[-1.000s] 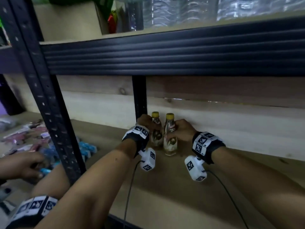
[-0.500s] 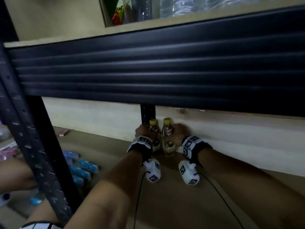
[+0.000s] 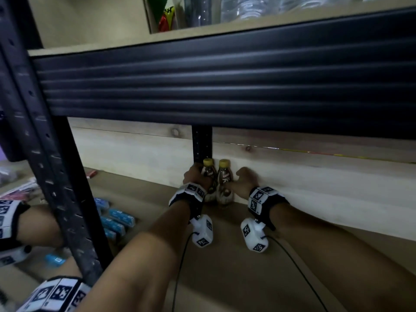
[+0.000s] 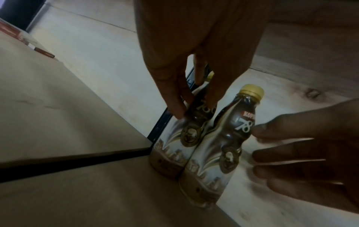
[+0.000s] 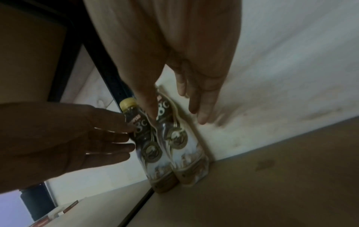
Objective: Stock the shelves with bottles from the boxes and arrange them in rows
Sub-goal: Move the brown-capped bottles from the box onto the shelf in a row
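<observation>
Two small coffee bottles with yellow caps stand upright and touching at the back of the wooden shelf (image 3: 225,266), against its back board. The left bottle (image 3: 208,176) (image 4: 174,145) sits by a black upright. My left hand (image 3: 194,176) holds its neck between thumb and fingers. The right bottle (image 3: 224,181) (image 4: 219,153) (image 5: 180,145) stands free. My right hand (image 3: 244,179) is beside it with straight, spread fingers (image 5: 202,113). Its thumb lies along the bottle's front and its fingertips are near the back board.
A black rear upright (image 3: 201,143) rises just behind the left bottle. A thick black beam (image 3: 225,86) of the upper shelf hangs low overhead. A front post (image 3: 45,154) stands left. Blue packets (image 3: 117,219) lie on the neighbouring shelf, where another person's banded arm (image 3: 33,226) reaches.
Both hands have pushed the two bottles back against the rear board. My right hand has loosened its grip and its fingers have spread. The view has tilted upward.
</observation>
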`<control>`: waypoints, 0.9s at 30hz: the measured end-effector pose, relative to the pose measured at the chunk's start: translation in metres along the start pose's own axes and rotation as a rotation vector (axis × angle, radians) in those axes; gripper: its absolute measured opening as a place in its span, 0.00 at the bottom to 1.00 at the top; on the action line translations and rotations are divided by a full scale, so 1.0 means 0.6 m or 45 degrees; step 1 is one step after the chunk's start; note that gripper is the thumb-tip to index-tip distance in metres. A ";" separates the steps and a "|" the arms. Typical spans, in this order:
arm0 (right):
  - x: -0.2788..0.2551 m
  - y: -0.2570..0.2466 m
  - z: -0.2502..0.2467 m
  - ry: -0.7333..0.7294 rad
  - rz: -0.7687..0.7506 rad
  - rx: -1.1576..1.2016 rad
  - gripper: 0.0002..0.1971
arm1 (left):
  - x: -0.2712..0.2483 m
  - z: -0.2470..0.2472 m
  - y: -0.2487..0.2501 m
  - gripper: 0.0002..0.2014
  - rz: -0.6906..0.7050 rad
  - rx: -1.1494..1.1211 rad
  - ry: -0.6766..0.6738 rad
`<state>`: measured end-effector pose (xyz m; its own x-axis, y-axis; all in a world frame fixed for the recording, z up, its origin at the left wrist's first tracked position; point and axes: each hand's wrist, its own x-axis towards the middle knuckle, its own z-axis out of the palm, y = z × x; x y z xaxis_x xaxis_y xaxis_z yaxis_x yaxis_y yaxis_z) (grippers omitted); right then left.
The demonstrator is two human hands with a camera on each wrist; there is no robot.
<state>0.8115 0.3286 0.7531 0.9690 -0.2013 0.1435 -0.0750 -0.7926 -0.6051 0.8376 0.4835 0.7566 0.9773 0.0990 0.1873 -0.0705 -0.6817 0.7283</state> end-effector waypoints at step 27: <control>-0.476 0.427 -0.451 -0.238 0.079 -0.468 0.20 | -0.511 0.256 0.355 0.18 0.559 0.538 -0.726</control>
<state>0.4519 0.0276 0.7690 0.9835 -0.1739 -0.0494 -0.1808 -0.9417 -0.2838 0.5534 0.1966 0.7533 0.8377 -0.5439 -0.0487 -0.4989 -0.7985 0.3368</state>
